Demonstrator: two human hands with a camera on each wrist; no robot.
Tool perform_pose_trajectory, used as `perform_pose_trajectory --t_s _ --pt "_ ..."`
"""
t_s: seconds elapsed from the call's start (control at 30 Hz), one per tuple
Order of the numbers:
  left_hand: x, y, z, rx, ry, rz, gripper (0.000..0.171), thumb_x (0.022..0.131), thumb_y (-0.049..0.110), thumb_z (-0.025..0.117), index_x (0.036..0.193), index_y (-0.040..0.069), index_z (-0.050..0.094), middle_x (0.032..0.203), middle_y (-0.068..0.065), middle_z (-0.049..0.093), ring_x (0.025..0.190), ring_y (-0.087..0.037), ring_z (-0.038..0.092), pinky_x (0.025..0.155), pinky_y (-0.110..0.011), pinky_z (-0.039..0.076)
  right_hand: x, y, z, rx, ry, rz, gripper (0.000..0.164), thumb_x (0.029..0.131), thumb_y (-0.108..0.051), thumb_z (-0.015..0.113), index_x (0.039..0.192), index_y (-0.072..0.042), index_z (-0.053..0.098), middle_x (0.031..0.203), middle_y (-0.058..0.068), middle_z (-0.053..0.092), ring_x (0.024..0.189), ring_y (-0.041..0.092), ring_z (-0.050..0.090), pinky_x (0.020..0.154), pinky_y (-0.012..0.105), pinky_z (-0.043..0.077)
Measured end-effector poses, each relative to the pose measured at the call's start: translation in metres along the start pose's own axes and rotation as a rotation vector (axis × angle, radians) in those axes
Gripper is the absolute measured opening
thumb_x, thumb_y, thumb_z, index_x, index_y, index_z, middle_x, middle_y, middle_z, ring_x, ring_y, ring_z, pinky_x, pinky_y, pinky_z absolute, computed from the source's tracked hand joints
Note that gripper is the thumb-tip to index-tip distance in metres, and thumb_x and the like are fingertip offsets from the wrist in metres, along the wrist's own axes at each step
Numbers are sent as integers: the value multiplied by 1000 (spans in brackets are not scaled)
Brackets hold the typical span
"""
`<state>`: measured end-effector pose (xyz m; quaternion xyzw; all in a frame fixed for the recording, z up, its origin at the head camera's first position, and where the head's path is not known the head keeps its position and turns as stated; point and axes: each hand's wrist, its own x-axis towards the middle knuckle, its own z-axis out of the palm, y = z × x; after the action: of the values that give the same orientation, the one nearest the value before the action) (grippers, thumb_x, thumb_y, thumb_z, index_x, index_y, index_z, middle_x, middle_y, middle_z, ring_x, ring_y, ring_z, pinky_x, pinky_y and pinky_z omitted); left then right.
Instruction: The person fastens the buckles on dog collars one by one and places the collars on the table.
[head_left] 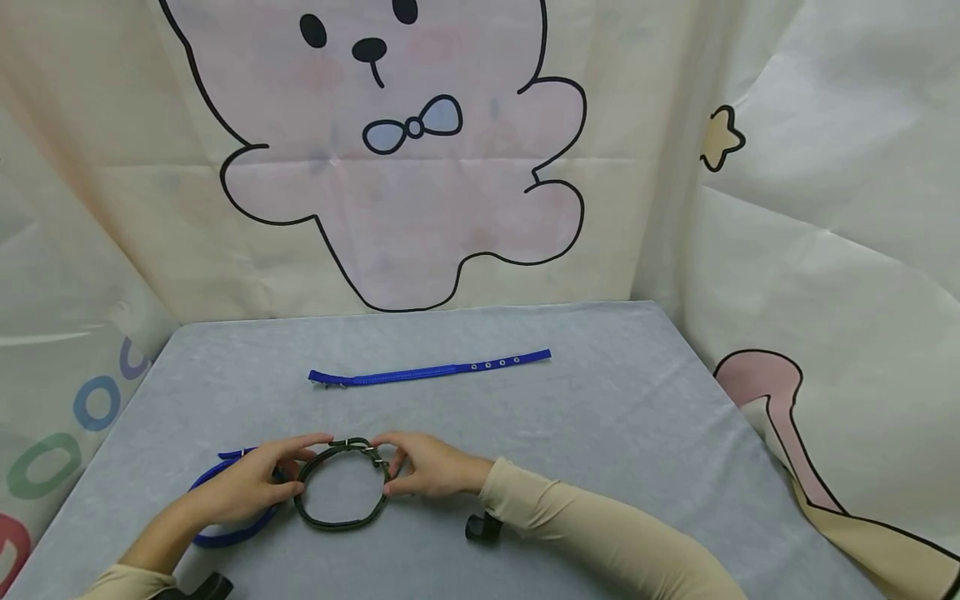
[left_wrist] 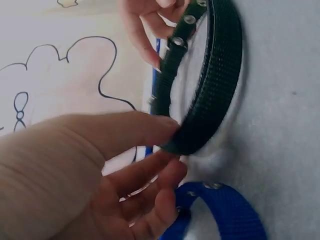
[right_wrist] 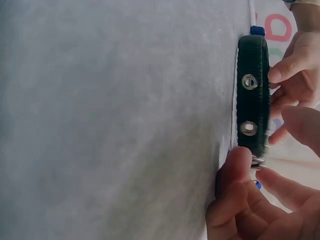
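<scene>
A dark green collar (head_left: pixel 337 526) with metal eyelets (right_wrist: pixel 249 128) is closed into a loop on the grey cloth, between both hands. On its left side, my left hand (head_left: pixel 238 483) holds the band between thumb and fingers. The right wrist view shows my right hand (right_wrist: pixel 255 205) with its fingertips gripping the loop near the metal buckle, which they partly cover. A second collar, blue and looped (head_left: pixel 234 536), lies under and left of my left hand, partly hidden by it; its woven band (left_wrist: pixel 240 215) also shows in the left wrist view.
Farther back, a blue collar (head_left: pixel 420 373) lies stretched out straight, eyelets toward the right. Grey cloth (head_left: pixel 622 417) covers the table. Printed curtains (head_left: pixel 615 50) stand behind and along both sides. A black wrist device (head_left: pixel 483 528) sits under the right sleeve.
</scene>
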<state>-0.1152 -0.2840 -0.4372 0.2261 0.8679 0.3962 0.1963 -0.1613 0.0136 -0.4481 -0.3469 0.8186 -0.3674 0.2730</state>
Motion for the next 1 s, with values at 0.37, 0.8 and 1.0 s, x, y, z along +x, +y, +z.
perform_pose_trajectory --t_s 0.37,0.8,1.0 --pt "4 8 1 56 92 -18 49 101 22 62 147 7 51 127 -16 66 100 -7 61 73 -25 50 -5 6 -7 18 -9 3 43 99 -25 66 140 -14 56 101 -4 68 61 3 60 57 20 51" --pt "27 32 0 44 251 -9 42 106 24 54 146 11 52 127 -14 67 109 -21 65 79 -29 51 -17 16 -32 58 64 -35 41 102 -25 61 140 -10 57 116 9 69 76 17 69 64 21 51" --pt "45 39 0 34 331 56 38 106 21 54 143 11 55 124 -16 69 109 -25 67 80 -28 52 -23 25 -50 97 148 -57 41 104 -23 59 141 -6 56 114 12 68 85 30 70 66 22 51"
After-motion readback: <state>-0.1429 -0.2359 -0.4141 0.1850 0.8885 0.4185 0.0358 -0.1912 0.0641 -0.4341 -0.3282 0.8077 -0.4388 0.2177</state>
